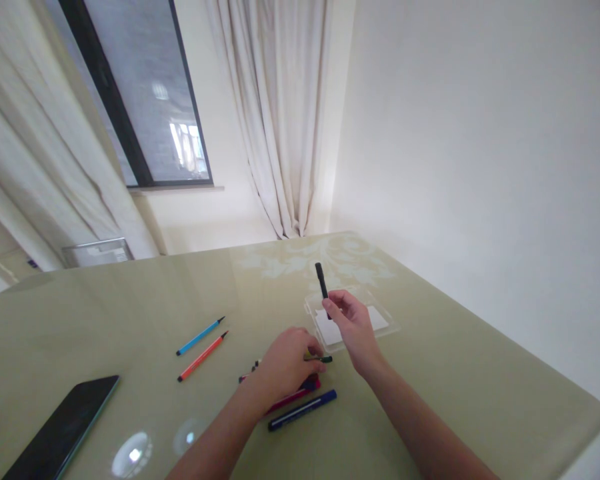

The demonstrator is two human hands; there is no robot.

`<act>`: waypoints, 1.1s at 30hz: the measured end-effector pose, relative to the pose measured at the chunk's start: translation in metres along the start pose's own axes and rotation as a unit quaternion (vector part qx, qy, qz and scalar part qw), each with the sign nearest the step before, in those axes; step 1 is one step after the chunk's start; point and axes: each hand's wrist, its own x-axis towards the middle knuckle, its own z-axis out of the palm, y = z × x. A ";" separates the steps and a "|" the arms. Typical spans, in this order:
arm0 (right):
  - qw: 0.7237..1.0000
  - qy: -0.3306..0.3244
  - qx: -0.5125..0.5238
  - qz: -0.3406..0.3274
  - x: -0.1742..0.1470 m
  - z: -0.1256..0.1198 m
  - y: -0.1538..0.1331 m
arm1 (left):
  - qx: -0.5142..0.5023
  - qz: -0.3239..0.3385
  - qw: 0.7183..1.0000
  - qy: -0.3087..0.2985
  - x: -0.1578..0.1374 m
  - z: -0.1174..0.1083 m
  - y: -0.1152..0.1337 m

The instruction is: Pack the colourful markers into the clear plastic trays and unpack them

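My right hand (353,327) pinches a black marker (321,275) and holds it upright above a clear plastic case (310,308) with white paper (379,319) in it. To its left, my left hand (287,367) is closed low over a group of pens, with a green-capped pen (325,359) between thumb and fingers. A red marker (293,400) lies partly under that hand. Nearer to me is a dark blue marker (303,410), apart from the hand. Other pens are mostly hidden behind my left hand and wrist.
A blue felt-tip pen (200,336) and an orange-red one (203,357) lie uncapped side by side on the table (145,307). A dark phone or tablet (65,427) rests at the near left. A wall (480,167) runs along the table's right side.
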 end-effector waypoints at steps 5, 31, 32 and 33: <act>1.000 0.002 0.028 -0.014 0.000 0.001 -0.004 | -0.030 -0.023 0.999 0.033 0.002 -0.005 -0.006; 0.974 -0.205 0.018 0.098 -0.014 0.008 -0.006 | -0.110 -0.069 0.982 -0.134 -0.012 -0.067 -0.088; 0.969 -0.225 0.013 0.104 -0.016 0.008 -0.004 | -0.106 -0.069 0.982 -0.143 -0.011 -0.065 -0.086; 0.963 -0.245 0.005 0.107 -0.017 0.008 -0.003 | -0.099 -0.069 0.981 -0.150 -0.011 -0.064 -0.085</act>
